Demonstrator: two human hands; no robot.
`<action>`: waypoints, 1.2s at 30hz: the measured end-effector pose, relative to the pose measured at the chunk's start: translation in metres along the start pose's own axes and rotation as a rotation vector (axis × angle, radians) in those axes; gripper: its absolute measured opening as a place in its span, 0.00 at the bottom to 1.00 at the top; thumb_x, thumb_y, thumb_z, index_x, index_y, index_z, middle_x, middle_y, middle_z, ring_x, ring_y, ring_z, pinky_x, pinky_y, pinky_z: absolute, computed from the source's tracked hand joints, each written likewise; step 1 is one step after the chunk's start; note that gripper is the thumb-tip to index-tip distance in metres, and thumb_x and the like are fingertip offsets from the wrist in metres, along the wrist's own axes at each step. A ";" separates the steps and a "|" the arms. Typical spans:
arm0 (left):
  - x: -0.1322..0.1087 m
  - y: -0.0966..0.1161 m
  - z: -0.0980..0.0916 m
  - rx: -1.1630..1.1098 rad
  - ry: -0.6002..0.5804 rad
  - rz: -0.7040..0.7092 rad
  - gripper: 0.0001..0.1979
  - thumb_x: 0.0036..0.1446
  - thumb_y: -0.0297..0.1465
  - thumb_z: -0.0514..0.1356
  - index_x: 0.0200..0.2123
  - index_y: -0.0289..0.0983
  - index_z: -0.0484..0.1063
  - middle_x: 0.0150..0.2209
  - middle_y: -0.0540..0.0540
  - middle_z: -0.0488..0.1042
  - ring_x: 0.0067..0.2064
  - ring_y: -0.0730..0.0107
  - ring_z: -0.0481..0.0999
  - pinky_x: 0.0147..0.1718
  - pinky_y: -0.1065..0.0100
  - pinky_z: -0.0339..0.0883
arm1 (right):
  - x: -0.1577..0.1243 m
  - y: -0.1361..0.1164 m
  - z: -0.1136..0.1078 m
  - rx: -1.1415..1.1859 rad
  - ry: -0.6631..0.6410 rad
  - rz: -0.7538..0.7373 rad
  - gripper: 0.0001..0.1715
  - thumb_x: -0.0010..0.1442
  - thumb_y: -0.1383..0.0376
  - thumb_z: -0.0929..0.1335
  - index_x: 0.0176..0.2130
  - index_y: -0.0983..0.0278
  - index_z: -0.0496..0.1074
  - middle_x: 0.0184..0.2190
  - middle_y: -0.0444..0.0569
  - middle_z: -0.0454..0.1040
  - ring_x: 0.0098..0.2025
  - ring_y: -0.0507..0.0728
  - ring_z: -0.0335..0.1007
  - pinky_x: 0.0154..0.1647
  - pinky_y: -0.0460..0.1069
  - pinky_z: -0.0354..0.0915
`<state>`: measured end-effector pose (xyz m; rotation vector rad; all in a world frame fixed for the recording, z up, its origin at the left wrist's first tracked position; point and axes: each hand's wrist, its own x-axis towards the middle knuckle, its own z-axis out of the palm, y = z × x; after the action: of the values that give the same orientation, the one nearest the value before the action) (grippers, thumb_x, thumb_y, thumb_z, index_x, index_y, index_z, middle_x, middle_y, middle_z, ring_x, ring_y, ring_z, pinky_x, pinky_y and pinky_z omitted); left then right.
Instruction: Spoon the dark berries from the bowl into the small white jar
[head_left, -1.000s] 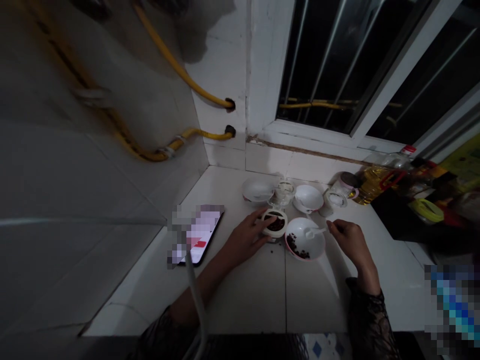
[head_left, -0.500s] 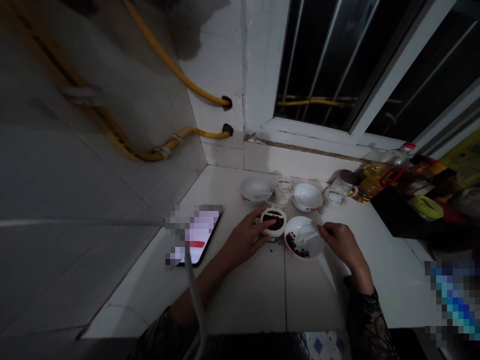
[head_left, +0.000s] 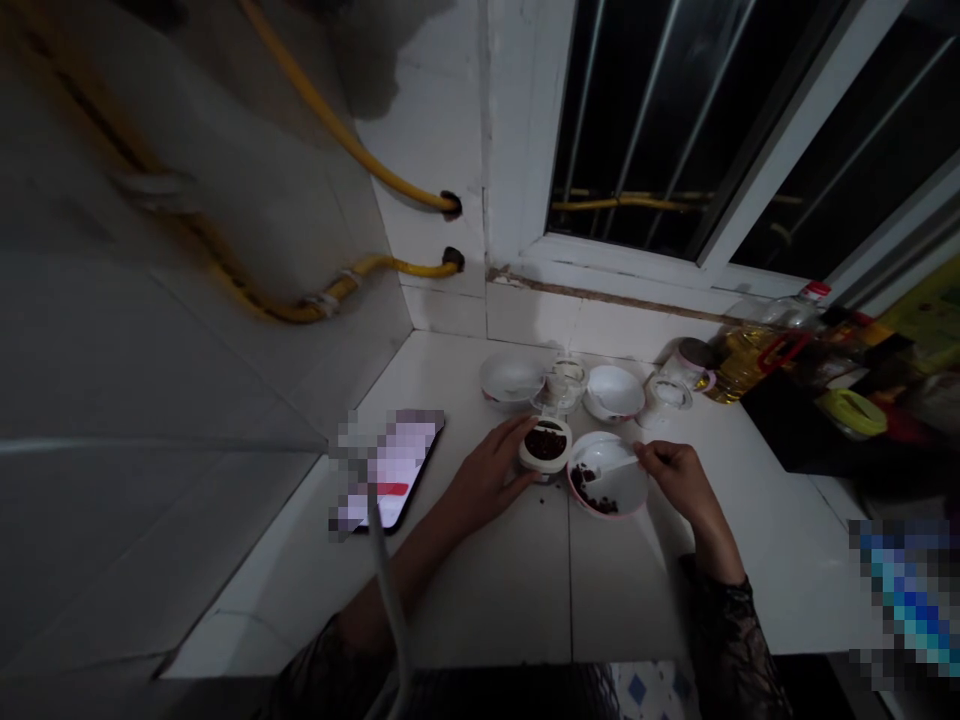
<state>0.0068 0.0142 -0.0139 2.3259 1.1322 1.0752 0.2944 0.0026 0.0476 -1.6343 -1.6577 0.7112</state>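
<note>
My left hand (head_left: 493, 470) is wrapped round the side of a small spice jar (head_left: 545, 464), whose lid stands open at the back. Dark reddish-brown bits fill the jar near its rim. Between the thumb and fingers of my right hand (head_left: 679, 480) is the handle of a small white spoon (head_left: 613, 466). The spoon's tip dips into a white bowl (head_left: 628, 492) just right of the jar. Dark pieces (head_left: 600, 504) like those in the jar lie along the bowl's left and lower inside.
Behind stand two more white bowls (head_left: 513, 380) (head_left: 615, 392), with a clear-lidded jar (head_left: 565, 382) between them. To the right are another jar (head_left: 667, 396), a mug (head_left: 688, 366) and an oil bottle (head_left: 750, 350). A lit phone (head_left: 409, 465) lies left, near a grey stand arm (head_left: 388, 590).
My left index finger has drawn back from over the jar's opening to its side. In the bowl, the spoon has shifted slightly, its tip now nearer the dark pieces at the left.
</note>
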 end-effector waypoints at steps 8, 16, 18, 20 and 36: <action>0.000 -0.001 0.000 -0.012 0.007 0.005 0.31 0.63 0.38 0.58 0.66 0.44 0.50 0.64 0.38 0.61 0.65 0.54 0.64 0.62 0.51 0.63 | 0.002 0.008 -0.005 0.165 0.013 0.114 0.34 0.46 0.36 0.68 0.17 0.63 0.65 0.14 0.39 0.53 0.18 0.47 0.43 0.18 0.46 0.42; 0.000 -0.001 0.001 -0.006 -0.012 -0.004 0.31 0.63 0.38 0.58 0.66 0.42 0.52 0.65 0.37 0.60 0.65 0.54 0.62 0.62 0.49 0.62 | 0.003 0.008 -0.005 0.206 0.020 0.123 0.34 0.45 0.36 0.69 0.16 0.62 0.64 0.13 0.38 0.51 0.18 0.47 0.42 0.18 0.46 0.41; 0.000 -0.001 0.001 -0.015 -0.011 -0.005 0.31 0.63 0.39 0.58 0.66 0.42 0.52 0.65 0.37 0.61 0.65 0.54 0.63 0.63 0.49 0.62 | 0.004 0.007 -0.005 0.204 0.033 0.120 0.34 0.45 0.36 0.69 0.16 0.62 0.63 0.13 0.38 0.51 0.18 0.47 0.42 0.18 0.46 0.41; 0.001 -0.001 0.001 -0.021 -0.001 -0.002 0.31 0.63 0.38 0.58 0.66 0.42 0.52 0.65 0.38 0.61 0.65 0.54 0.63 0.63 0.49 0.61 | 0.004 0.006 -0.005 0.202 0.045 0.121 0.34 0.45 0.36 0.69 0.16 0.62 0.63 0.13 0.38 0.51 0.18 0.47 0.42 0.18 0.46 0.41; 0.000 0.000 0.003 -0.010 0.008 -0.007 0.32 0.63 0.38 0.58 0.67 0.42 0.50 0.65 0.37 0.61 0.65 0.53 0.64 0.62 0.49 0.63 | 0.006 -0.051 0.032 -0.030 0.266 -0.336 0.28 0.62 0.48 0.64 0.20 0.64 0.67 0.16 0.41 0.61 0.20 0.48 0.55 0.22 0.44 0.53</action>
<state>0.0088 0.0148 -0.0158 2.3107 1.1343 1.0859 0.2381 0.0082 0.0685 -1.3549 -1.6938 0.2891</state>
